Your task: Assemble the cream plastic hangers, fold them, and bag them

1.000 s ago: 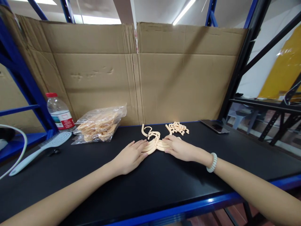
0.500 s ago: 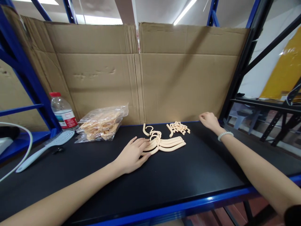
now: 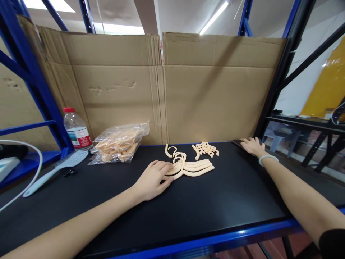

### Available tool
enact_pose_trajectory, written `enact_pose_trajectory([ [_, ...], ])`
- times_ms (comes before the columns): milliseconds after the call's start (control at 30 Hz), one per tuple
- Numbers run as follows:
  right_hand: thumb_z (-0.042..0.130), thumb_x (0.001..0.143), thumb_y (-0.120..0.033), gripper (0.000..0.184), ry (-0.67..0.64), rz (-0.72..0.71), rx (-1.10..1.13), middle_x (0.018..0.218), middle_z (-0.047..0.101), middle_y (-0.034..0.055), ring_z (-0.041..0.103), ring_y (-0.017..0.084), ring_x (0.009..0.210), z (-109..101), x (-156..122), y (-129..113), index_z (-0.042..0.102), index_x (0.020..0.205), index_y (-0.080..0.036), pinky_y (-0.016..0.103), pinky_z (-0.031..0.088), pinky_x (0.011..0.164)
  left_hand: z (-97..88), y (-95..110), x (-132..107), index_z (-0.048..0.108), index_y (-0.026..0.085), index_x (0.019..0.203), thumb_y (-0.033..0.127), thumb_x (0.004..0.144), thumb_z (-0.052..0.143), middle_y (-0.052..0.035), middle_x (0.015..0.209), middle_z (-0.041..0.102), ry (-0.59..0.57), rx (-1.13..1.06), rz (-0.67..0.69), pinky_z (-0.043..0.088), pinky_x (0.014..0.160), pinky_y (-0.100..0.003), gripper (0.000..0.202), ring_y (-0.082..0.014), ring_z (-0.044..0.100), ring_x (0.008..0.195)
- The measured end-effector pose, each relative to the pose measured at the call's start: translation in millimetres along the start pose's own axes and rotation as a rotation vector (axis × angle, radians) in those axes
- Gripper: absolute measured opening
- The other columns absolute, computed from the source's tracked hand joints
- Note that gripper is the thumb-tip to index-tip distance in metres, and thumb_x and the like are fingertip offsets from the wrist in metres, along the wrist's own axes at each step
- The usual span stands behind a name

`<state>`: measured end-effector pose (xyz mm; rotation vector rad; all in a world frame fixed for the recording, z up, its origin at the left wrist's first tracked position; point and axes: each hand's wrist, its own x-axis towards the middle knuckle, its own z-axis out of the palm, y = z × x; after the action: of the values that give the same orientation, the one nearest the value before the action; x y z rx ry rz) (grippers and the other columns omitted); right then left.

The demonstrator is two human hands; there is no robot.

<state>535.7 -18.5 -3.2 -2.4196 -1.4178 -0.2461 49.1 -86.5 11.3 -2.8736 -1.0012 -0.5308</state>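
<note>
Several cream-coloured hangers [image 3: 195,167] lie stacked on the black tabletop, their curved hooks [image 3: 180,157] pointing toward the back. My left hand [image 3: 155,180] is closed around the left arms of the stack, thumb on the near side and fingers over the top, covering those ends. Far to the right, my right hand [image 3: 252,146] is palm down with its fingers spread. It reaches over a thin dark flat object [image 3: 236,144] at the table's back edge; most of that object is hidden. A loose straight piece [image 3: 168,151] and a hook-like piece lie behind the stack.
Small curved cream pieces [image 3: 207,149] lie heaped behind the hangers. A clear plastic bag of cream parts [image 3: 118,144], a red-capped bottle [image 3: 77,131] and a light-blue hairbrush [image 3: 56,172] are at left. Cardboard [image 3: 215,97] walls the back. A white cable [image 3: 40,158] curves in at left.
My right hand has moved a little to the right and down, and its fingers have gone from curled to spread. The left hand stays on the hangers. The view has shifted slightly.
</note>
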Motion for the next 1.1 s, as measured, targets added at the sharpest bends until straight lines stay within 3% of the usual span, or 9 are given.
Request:
enact_pose_trajectory([
  [167, 0.032, 0.088, -0.028, 0.045, 0.11, -0.116, 0.07, 0.131, 0.055, 0.0174, 0.041, 0.034, 0.128, -16, -14, -21, 0.064, 0.117, -0.017, 0.059, 0.032, 0.101, -1.6, 0, -1, 0.056, 0.019, 0.116, 0.03, 0.09, 0.047, -0.0091, 0.118, 0.064, 0.04, -0.009, 0.023, 0.039, 0.1, -0.045, 0.029, -0.0255, 0.056, 0.112],
  [300, 0.042, 0.083, -0.025, 0.042, 0.129, -0.314, 0.164, 0.124, 0.061, 0.0163, 0.051, 0.029, 0.12, -34, -30, -58, 0.064, 0.116, -0.013, 0.045, 0.039, 0.101, -0.9, 0, -1, 0.056, 0.018, 0.116, 0.03, 0.089, 0.048, -0.0094, 0.118, 0.064, 0.034, -0.022, 0.006, 0.038, 0.101, -0.046, 0.031, -0.0257, 0.057, 0.11],
  [433, 0.047, 0.087, -0.036, 0.041, -0.005, -0.618, 0.27, 0.122, 0.065, 0.0083, 0.06, 0.022, 0.111, -45, -83, -115, 0.063, 0.119, -0.017, 0.033, 0.045, 0.097, -0.5, 1, 0, 0.049, 0.018, 0.127, 0.032, 0.092, 0.041, -0.0116, 0.131, 0.058, -0.033, -0.035, -0.084, 0.027, 0.111, -0.051, 0.038, -0.0255, 0.053, 0.121],
  [500, 0.046, 0.088, -0.045, 0.054, -0.137, -0.885, 0.339, 0.13, 0.059, 0.015, 0.055, 0.027, 0.119, -46, -122, -142, 0.054, 0.13, -0.013, 0.038, 0.042, 0.101, -0.5, 3, 0, 0.044, 0.016, 0.134, 0.035, 0.094, 0.037, -0.0134, 0.139, 0.052, -0.074, -0.013, -0.126, 0.021, 0.113, -0.054, 0.045, -0.0264, 0.045, 0.13],
  [533, 0.044, 0.089, -0.049, 0.061, -0.193, -0.94, 0.345, 0.136, 0.053, 0.018, 0.049, 0.029, 0.126, -45, -141, -153, 0.048, 0.135, -0.009, 0.04, 0.039, 0.105, -0.2, 4, 0, 0.042, 0.015, 0.136, 0.037, 0.094, 0.035, -0.0142, 0.142, 0.049, -0.093, 0.004, -0.139, 0.019, 0.114, -0.055, 0.048, -0.0268, 0.042, 0.133],
  [600, 0.04, 0.089, -0.058, 0.078, -0.291, -0.977, 0.314, 0.148, 0.036, 0.0223, 0.032, 0.032, 0.139, -43, -174, -168, 0.036, 0.143, -0.003, 0.044, 0.03, 0.112, 1.0, 6, 0, 0.039, 0.013, 0.14, 0.038, 0.095, 0.032, -0.0149, 0.145, 0.045, -0.126, 0.036, -0.153, 0.017, 0.115, -0.055, 0.052, -0.0273, 0.037, 0.136],
  [700, 0.034, 0.091, -0.056, 0.082, -0.36, -0.981, 0.221, 0.153, 0.021, 0.0254, 0.018, 0.033, 0.143, -40, -201, -176, 0.026, 0.145, 0.005, 0.045, 0.018, 0.117, 4.0, 8, 0, 0.036, 0.012, 0.142, 0.038, 0.097, 0.028, -0.0144, 0.148, 0.04, -0.168, 0.057, -0.159, 0.018, 0.115, -0.055, 0.053, -0.0272, 0.034, 0.139],
  [967, 0.03, 0.092, -0.052, 0.079, -0.34, -0.955, 0.206, 0.152, 0.022, 0.0265, 0.018, 0.035, 0.143, -28, -190, -178, 0.027, 0.144, 0.007, 0.046, 0.017, 0.117, 11.7, -2, 9, 0.039, 0.015, 0.141, 0.033, 0.098, 0.028, -0.0155, 0.149, 0.038, -0.147, -0.003, -0.144, 0.025, 0.112, -0.054, 0.049, -0.0263, 0.032, 0.139],
  [1100, 0.036, 0.09, -0.052, 0.076, -0.306, -0.951, 0.296, 0.152, 0.028, 0.0217, 0.021, 0.035, 0.142, -17, -184, -179, 0.032, 0.145, -0.001, 0.049, 0.019, 0.115, 14.5, -9, 12, 0.04, 0.013, 0.14, 0.032, 0.097, 0.03, -0.0164, 0.148, 0.04, -0.113, -0.028, -0.122, 0.026, 0.111, -0.054, 0.048, -0.0266, 0.033, 0.139],
])
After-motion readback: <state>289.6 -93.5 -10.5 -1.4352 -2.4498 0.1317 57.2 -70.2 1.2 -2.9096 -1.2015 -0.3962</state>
